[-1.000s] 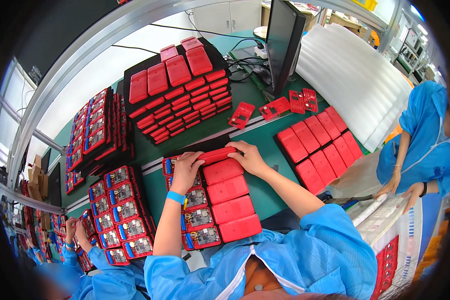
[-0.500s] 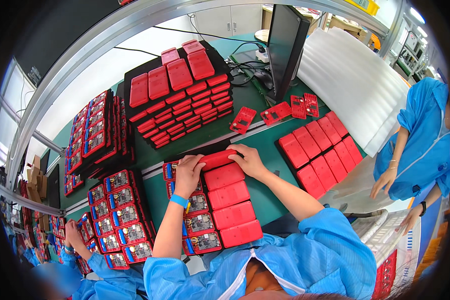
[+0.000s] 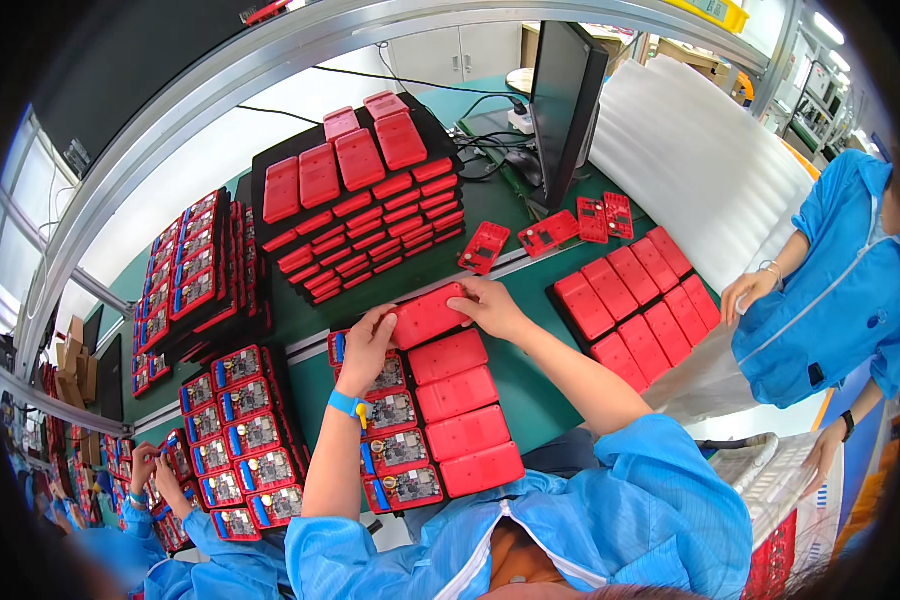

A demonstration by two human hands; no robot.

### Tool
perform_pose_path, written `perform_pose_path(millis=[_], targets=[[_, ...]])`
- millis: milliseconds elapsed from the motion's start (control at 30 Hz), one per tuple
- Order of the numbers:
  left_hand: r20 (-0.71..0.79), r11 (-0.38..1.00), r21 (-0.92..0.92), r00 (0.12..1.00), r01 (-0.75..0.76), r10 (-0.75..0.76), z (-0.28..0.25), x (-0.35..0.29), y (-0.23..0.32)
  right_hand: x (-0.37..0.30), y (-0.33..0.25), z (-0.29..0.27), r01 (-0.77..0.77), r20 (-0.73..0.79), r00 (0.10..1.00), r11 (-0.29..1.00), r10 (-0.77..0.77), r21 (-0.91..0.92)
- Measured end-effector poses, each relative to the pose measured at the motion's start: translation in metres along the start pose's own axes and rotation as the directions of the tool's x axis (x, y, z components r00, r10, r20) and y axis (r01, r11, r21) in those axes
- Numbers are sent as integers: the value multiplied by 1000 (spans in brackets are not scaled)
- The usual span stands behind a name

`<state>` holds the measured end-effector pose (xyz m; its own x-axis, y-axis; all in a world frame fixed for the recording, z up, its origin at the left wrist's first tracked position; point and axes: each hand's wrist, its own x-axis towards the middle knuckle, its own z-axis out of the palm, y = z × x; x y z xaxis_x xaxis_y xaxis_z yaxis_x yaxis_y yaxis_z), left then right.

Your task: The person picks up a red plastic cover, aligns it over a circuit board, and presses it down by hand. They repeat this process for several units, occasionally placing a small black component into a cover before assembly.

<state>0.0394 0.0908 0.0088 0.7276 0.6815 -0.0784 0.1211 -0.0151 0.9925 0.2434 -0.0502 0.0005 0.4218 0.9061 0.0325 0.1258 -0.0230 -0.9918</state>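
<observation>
A red plastic case [image 3: 431, 316] is held at its two ends, with my left hand [image 3: 368, 348] closed on the left end and my right hand [image 3: 494, 308] closed on the right. Its broad smooth face is turned up, at the far end of a column of closed red cases [image 3: 458, 396]. Whether it rests on the tray or is lifted cannot be made out. Left of that column, partly under my left forearm, lie open red cases with circuit boards [image 3: 398, 447] and blue parts inside.
More board-filled cases [image 3: 254, 433] stand at left beside a co-worker's hands [image 3: 155, 470]. Behind are tall stacks of red cases [image 3: 358, 215] and a monitor [image 3: 560, 110]. On the right are a tray of red cases [image 3: 638, 295], white foam sheets [image 3: 705, 160] and a person in blue [image 3: 820, 300].
The red case in my hands has turned from edge-on to showing its broad face. The person on the right has raised a hand near the foam sheets.
</observation>
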Motion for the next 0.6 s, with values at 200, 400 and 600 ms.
perform_pose_path(millis=[200, 400, 600], targets=[[133, 970, -232, 990, 72, -42, 6, -11, 6, 5, 7, -7, -63, 31, 998, 997, 61, 54], [113, 965, -254, 993, 63, -35, 6, -19, 9, -16, -16, -5, -39, 160, 987, 993, 21, 107], [72, 958, -266, 994, 103, -87, 21, -21, 9, -19, -12, -1, -199, 84, 978, 973, 190, 117]])
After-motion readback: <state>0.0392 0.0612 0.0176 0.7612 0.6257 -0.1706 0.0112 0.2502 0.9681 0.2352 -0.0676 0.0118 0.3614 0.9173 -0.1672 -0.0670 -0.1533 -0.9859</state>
